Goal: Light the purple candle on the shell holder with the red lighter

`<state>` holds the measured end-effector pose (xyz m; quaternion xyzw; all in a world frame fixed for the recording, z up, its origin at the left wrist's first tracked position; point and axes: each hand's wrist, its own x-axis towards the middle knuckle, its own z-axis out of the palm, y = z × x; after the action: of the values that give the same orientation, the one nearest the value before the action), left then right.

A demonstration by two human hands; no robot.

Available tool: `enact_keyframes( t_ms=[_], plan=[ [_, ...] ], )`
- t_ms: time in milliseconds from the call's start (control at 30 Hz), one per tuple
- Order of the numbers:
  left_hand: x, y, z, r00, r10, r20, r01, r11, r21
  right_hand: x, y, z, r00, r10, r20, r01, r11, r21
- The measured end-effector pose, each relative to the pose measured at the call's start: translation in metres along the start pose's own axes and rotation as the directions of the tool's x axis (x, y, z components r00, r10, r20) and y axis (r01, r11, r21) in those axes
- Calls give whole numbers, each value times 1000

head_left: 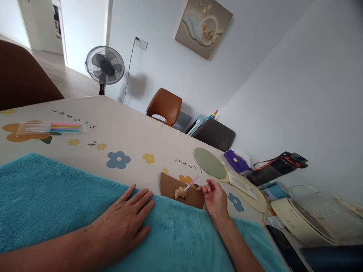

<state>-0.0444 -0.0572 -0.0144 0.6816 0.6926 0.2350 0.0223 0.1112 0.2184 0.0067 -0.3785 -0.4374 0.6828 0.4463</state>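
My left hand [126, 217] lies flat on a blue towel [176, 234], fingers stretched out and holding nothing. Just beyond the towel's edge is a piece of brown cardboard [168, 185]. On it rests a small tan, knobbly lump [180, 192] whose material I cannot make out. A thin purple and white stick [191, 183] slants up from the lump. Close to the cardboard's right edge, my right hand [214, 196] is turned palm up with loosely curled fingers; nothing shows in it. Its wrist rests over the towel.
A clear pack of coloured sticks [53, 127] lies at left on the flowered tablecloth [136, 132]. Toward the right are a green oval mat [210, 163], a purple tissue pack [237, 161], a black bottle [275, 169], a phone [285, 247] and a cream appliance [300, 221].
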Motion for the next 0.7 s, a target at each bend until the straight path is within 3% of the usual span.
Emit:
enact_keyframes(
  t_ms=[700],
  plan=[
    [2, 1, -4, 998, 3, 64, -8, 997, 73, 0, 0, 0, 1000, 7, 9, -7, 1000, -1]
  ],
)
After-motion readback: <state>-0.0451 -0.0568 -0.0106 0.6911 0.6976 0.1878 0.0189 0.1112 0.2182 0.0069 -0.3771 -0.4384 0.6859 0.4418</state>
